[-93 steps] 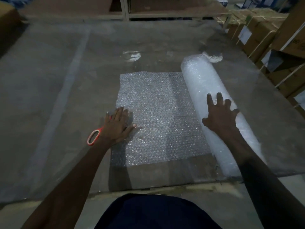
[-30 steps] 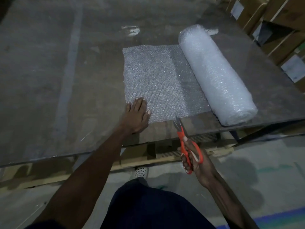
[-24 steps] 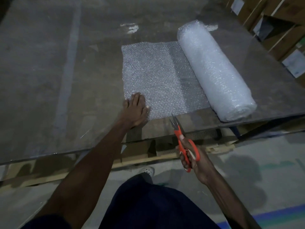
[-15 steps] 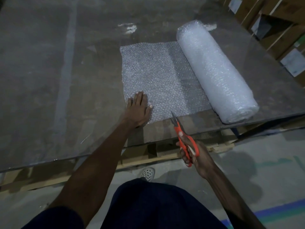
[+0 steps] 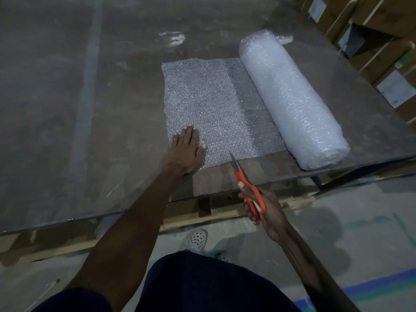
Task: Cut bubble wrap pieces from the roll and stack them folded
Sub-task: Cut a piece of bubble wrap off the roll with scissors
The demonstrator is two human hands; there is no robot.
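Note:
A thick bubble wrap roll [image 5: 292, 95] lies on the dark table [image 5: 67, 109], running from far centre to the near right edge. An unrolled sheet [image 5: 213, 104] spreads flat to its left. My left hand [image 5: 188, 152] presses flat, fingers straight, on the sheet's near left corner. My right hand [image 5: 263, 206] grips orange-handled scissors [image 5: 246, 183] off the table's near edge. Their blade tips sit at the sheet's near edge, about midway across it.
Cardboard boxes [image 5: 382, 41] with white labels are stacked beyond the table's right side. Wooden boards [image 5: 202, 212] show under the table's near edge. A white spotted shoe [image 5: 197, 239] stands on the grey floor, where a blue tape line [image 5: 360, 287] runs at lower right.
The scissors went from under my left hand into my right hand and came to the sheet's near edge. My right hand left the roll. My left hand slid to the near left corner.

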